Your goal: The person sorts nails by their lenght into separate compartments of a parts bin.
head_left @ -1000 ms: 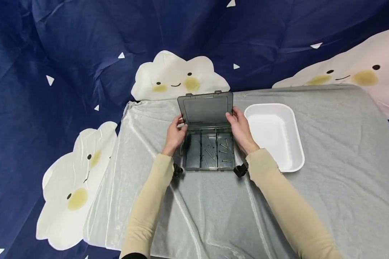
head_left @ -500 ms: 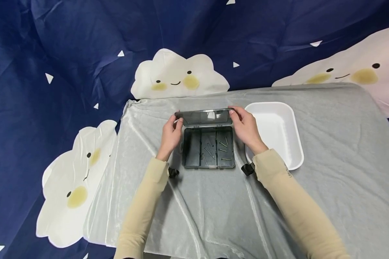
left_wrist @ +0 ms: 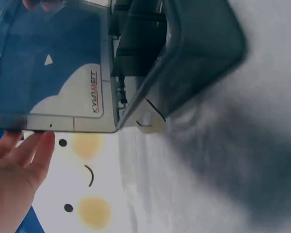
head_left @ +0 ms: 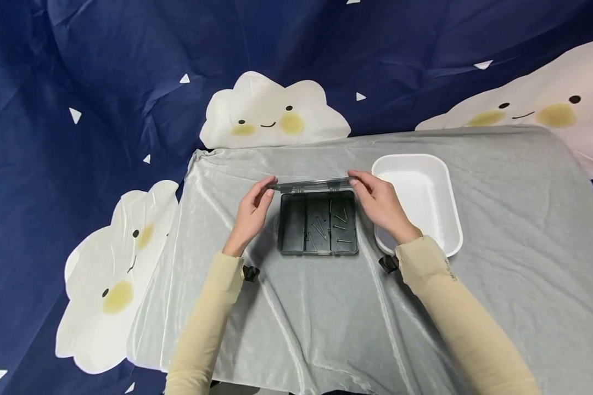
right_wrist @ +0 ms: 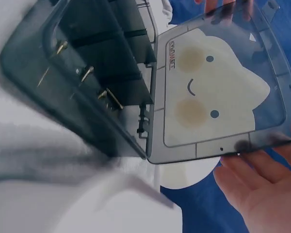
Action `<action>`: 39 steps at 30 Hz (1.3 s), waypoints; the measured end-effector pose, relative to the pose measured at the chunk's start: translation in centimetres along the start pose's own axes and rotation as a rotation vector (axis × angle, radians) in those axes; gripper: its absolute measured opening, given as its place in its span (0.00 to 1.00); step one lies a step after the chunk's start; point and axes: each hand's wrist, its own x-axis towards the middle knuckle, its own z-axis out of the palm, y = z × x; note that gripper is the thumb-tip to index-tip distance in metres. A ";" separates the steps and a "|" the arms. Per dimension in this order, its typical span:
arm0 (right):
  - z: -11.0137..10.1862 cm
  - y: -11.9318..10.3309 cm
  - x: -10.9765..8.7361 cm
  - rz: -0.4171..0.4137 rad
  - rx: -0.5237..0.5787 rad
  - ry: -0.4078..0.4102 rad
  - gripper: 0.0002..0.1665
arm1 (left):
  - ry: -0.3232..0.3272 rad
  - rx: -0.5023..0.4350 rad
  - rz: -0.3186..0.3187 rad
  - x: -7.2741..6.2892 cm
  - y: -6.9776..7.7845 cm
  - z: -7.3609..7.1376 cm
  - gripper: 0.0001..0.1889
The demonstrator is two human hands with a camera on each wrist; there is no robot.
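A dark translucent compartment box sits in the middle of the grey cloth. Several long thin screws lie in its middle compartment, and shorter brass-coloured screws in the right one; nothing shows in the left one. The hinged lid stands raised at the back, nearly edge-on in the head view. My left hand pinches the lid's left edge between thumb and fingers. At the opposite edge, my right hand pinches the lid the same way. In the right wrist view, fingertips touch the lid's rim.
A white plastic tub stands right of the box, partly behind my right hand. Grey cloth covers the table. A navy curtain with cloud prints hangs at the back and left.
The lid has swung from leaning back, face visible, to nearly edge-on, its top edge coming toward me. Both hands have moved with it, wrists spreading outward. The box and tub stay put.
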 end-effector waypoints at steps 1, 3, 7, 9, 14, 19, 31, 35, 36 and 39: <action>-0.1 0.0 -0.1 -0.012 -0.004 -0.017 0.22 | -0.008 0.010 0.012 -0.2 0.4 -0.1 0.19; -0.4 0.1 -0.4 -0.047 -0.019 -0.052 0.22 | -0.027 0.005 0.017 -0.5 0.5 -0.4 0.18; -0.9 0.1 -0.8 -0.120 -0.049 -0.119 0.22 | -0.067 0.004 0.008 -0.9 0.1 -0.9 0.16; -1.1 0.1 -1.0 -0.151 -0.070 -0.155 0.22 | -0.089 0.003 -0.001 -1.0 -0.8 -1.1 0.17; -1.6 -0.1 -1.5 -0.211 -0.148 -0.261 0.22 | -0.143 0.081 0.011 -1.3 -2.7 -1.5 0.17; -1.8 -0.4 -1.9 -0.240 -0.225 -0.359 0.23 | -0.218 0.235 0.092 -1.8 -2.8 -1.8 0.17; -1.1 -0.8 -3.1 -0.242 -0.324 -0.455 0.25 | -0.331 0.434 0.233 -3.0 -2.5 -1.7 0.17; -0.5 -0.9 -3.8 -0.265 -0.392 -0.452 0.25 | -0.363 0.497 0.284 -3.5 -2.6 -1.5 0.18; -0.3 -0.9 -3.9 -0.270 -0.408 -0.449 0.25 | -0.369 0.513 0.296 -3.6 -2.7 -1.4 0.18; 0.2 -0.9 -4.4 -0.282 -0.449 -0.443 0.25 | -0.375 0.562 0.336 -4.0 -2.7 -1.1 0.18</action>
